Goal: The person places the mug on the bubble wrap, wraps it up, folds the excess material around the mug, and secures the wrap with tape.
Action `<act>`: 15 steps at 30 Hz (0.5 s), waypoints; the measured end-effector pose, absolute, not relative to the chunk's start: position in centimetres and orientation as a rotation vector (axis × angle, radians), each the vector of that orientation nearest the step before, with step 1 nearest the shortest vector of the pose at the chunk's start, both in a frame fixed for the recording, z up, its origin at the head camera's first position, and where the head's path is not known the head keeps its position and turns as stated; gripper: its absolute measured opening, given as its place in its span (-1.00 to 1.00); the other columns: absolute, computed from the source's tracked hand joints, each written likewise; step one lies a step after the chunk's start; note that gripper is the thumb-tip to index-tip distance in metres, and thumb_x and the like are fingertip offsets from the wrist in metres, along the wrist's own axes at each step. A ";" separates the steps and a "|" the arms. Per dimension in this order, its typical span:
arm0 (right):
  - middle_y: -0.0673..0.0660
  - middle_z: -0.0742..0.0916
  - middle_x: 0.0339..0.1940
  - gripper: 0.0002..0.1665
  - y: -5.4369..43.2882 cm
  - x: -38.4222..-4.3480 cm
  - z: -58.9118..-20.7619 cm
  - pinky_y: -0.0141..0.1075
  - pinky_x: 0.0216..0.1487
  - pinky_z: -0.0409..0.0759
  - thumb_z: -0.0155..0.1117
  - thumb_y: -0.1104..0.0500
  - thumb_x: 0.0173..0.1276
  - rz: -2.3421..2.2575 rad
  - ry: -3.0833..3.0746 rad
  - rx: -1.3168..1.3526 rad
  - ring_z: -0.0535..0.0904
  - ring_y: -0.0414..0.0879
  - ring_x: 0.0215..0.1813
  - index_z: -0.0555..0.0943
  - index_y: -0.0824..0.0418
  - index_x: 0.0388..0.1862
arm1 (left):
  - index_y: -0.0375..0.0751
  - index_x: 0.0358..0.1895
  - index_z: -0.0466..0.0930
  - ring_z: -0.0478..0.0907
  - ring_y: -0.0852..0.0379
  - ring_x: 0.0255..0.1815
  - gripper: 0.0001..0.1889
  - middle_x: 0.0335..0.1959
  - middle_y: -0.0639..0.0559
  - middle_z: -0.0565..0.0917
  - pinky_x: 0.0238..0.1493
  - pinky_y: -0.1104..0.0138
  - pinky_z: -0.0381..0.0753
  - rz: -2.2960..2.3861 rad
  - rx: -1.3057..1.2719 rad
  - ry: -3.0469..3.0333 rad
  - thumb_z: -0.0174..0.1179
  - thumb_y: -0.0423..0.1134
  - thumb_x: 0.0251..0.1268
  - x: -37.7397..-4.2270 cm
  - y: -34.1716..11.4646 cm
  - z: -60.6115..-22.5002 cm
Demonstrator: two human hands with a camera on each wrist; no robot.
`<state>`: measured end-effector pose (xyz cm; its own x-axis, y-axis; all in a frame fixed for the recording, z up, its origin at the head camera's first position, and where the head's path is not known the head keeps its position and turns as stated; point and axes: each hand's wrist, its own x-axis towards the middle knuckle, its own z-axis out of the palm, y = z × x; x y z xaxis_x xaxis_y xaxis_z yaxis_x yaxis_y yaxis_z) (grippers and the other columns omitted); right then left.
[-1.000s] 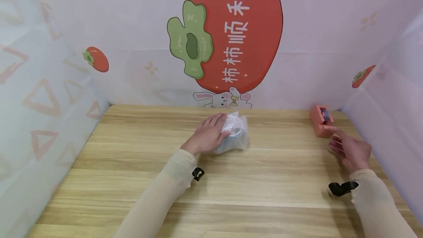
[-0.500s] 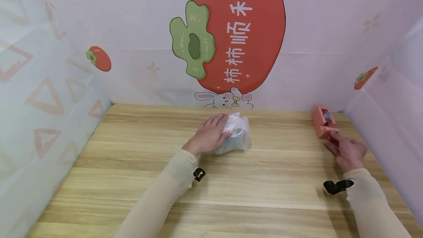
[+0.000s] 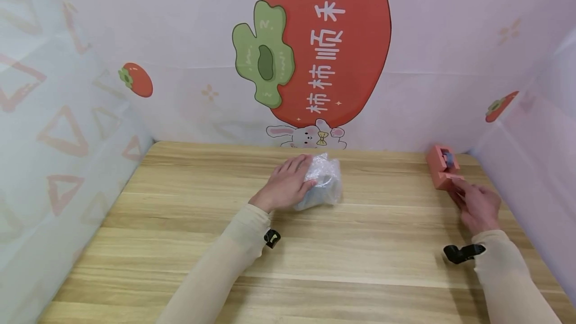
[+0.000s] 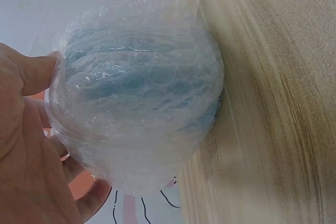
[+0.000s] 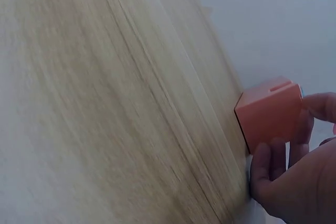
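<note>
In the head view my left hand (image 3: 284, 184) lies over a bubble-wrapped package (image 3: 325, 179) near the back of the table. The left wrist view shows the package (image 4: 136, 93) as rounded, with something pale blue under the clear wrap. Thumb and fingers spread round one side of it. At the back right, my right hand (image 3: 479, 206) reaches a coral-pink tape dispenser (image 3: 438, 161) with a bluish roll. In the right wrist view one fingertip is at the upper front edge of the dispenser (image 5: 270, 116). Other fingertips are against its front face. I cannot tell whether they pinch tape.
The wood-grain table (image 3: 288, 259) meets a printed cloth backdrop (image 3: 189, 109) behind, with cloth sides at left and right. The dispenser stands near the back right corner. Black wrist cameras hang at both sleeves.
My right hand has moved slightly left and closed in on the dispenser's front end, its fingertips now at the lip. The left hand has stayed on the package.
</note>
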<state>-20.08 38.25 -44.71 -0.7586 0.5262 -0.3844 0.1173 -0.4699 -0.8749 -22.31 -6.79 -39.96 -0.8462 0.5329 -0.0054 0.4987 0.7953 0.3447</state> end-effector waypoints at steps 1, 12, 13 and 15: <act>0.02 0.74 -0.45 -0.51 38.4 -20.0 -44.7 -0.31 -0.28 0.73 0.49 0.40 0.23 2.310 -1.465 -0.929 0.75 -0.18 -0.34 0.34 0.24 -0.66 | -0.23 0.63 -0.03 0.05 -0.18 0.59 -0.28 0.60 -0.18 0.13 0.54 -0.12 0.05 0.511 0.831 2.879 -0.06 0.05 0.62 -22.3 -6.8 -40.0; -0.04 0.73 -0.55 -0.46 38.8 -20.3 -44.7 -0.34 -0.35 0.72 0.46 0.36 0.26 2.208 -1.658 -0.961 0.73 -0.26 -0.40 0.30 0.19 -0.71 | -0.23 0.63 -0.05 0.03 -0.18 0.60 -0.28 0.60 -0.18 0.11 0.54 -0.12 0.01 0.520 0.826 2.876 -0.07 0.04 0.63 -22.2 -6.6 -39.9; -0.06 0.70 -0.59 -0.45 38.8 -20.4 -44.7 -0.36 -0.36 0.71 0.45 0.34 0.27 2.173 -1.696 -0.973 0.72 -0.28 -0.42 0.28 0.18 -0.71 | -0.23 0.63 -0.05 0.03 -0.18 0.60 -0.28 0.60 -0.18 0.11 0.54 -0.12 0.01 0.520 0.825 2.875 -0.07 0.05 0.63 -22.2 -6.7 -39.9; -0.06 0.66 -0.63 -0.44 38.8 -20.5 -44.8 -0.38 -0.39 0.70 0.43 0.33 0.29 2.116 -1.756 -0.985 0.72 -0.29 -0.44 0.27 0.17 -0.72 | -0.23 0.63 -0.06 0.03 -0.18 0.60 -0.28 0.60 -0.18 0.11 0.54 -0.13 0.02 0.519 0.823 2.873 -0.08 0.04 0.63 -22.2 -6.7 -40.0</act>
